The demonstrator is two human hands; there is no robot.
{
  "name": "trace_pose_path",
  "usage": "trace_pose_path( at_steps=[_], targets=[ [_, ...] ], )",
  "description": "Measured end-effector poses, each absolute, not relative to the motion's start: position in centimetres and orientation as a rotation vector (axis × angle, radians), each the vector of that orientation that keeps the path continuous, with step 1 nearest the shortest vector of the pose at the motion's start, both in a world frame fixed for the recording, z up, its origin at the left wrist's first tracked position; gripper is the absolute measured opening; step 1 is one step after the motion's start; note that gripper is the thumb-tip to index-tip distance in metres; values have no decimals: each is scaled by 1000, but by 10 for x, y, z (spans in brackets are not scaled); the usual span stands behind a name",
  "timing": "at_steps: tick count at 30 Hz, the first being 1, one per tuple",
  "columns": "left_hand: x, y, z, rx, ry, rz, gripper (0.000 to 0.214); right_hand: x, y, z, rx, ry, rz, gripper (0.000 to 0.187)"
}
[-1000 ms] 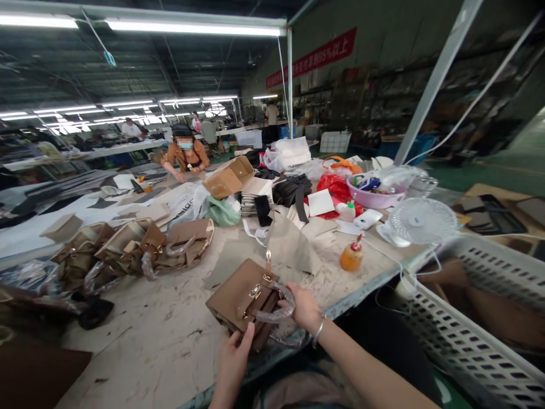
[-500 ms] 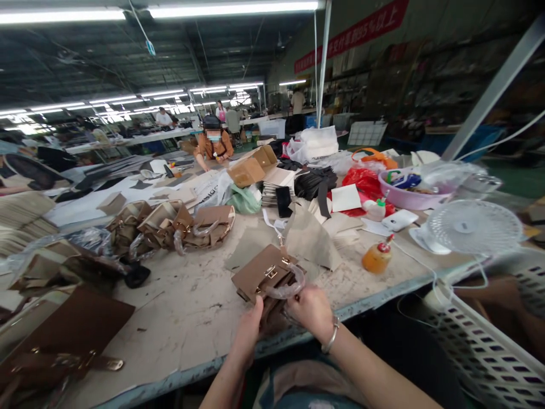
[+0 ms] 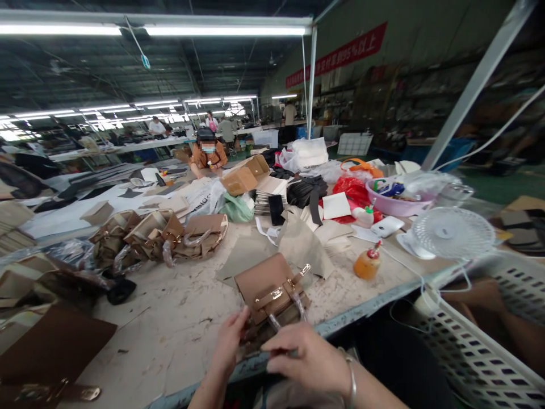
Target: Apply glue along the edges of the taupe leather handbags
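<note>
The left hand (image 3: pixel 230 339) meets the brown bag's (image 3: pixel 264 279) left side, grip unclear. Nearer, the right hand's (image 3: pixel 313 353) thumb and fingers are apart.

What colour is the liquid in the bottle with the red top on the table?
The liquid is orange; it shows in the head view.

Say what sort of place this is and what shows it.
Probably a bag workshop: one brown bag lies in front, similar bags sit in a row to its left, and cut sheets are spread behind it under strip lights.
</note>
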State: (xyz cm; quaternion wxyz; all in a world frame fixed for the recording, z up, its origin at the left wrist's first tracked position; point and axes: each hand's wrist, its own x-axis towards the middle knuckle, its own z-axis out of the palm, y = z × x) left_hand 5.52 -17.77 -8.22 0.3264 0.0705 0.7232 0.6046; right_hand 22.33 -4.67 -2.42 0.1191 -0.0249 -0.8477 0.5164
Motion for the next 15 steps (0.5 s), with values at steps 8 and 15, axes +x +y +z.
trace_pose_path(
  at_steps=[8,15],
  targets=[
    [54,-158,-117,57,1882,1908,66,211,78,-100,-843,-2069,1324,49],
    [37,-165,-97,59,1821,1881,54,178,79,-121,-619,-2131,1472,54]
  ],
)
